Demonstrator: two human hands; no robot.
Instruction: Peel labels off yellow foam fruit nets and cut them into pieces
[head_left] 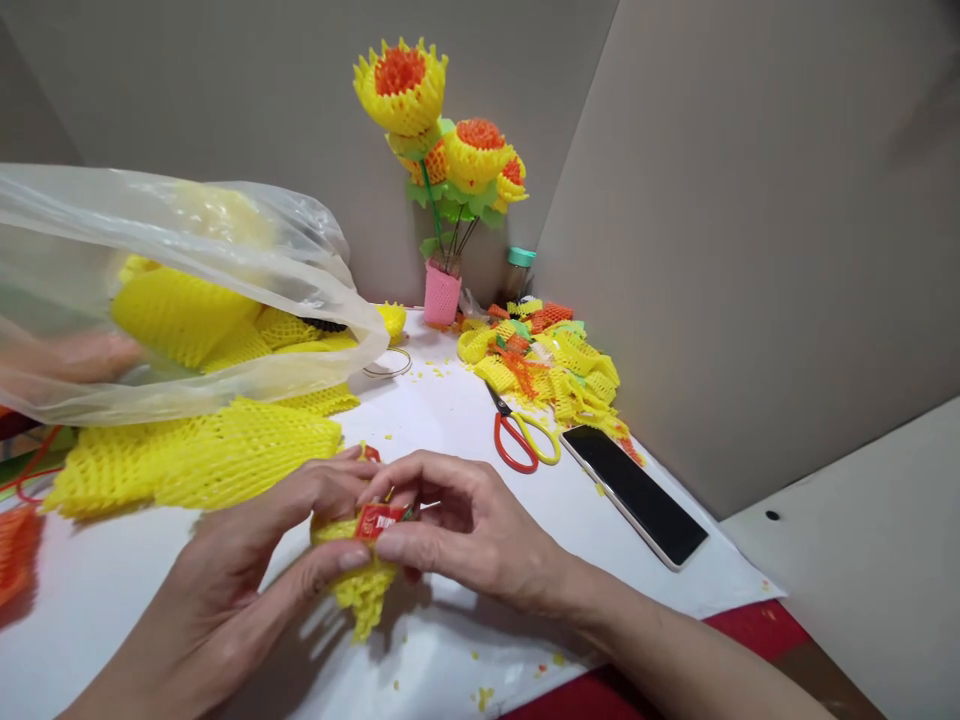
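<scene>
Both hands meet over the white table near its front edge. My left hand (pixel 262 560) curls its fingers and thumb around a small bundle of yellow foam net (pixel 360 590), which hangs below the fingers. My right hand (pixel 465 530) pinches a small red piece (pixel 379 520) against the top of that bundle, fingers bent over it. What lies inside the bundle is hidden by my fingers.
Flat yellow foam nets (pixel 225 455) lie at the left under a clear plastic bag (pixel 187 260) holding more. Red-and-yellow scissors (pixel 521 435), a black phone (pixel 637 490), a heap of cut foam pieces (pixel 547 365) and a pink pot of foam flowers (pixel 442 290) stand beyond.
</scene>
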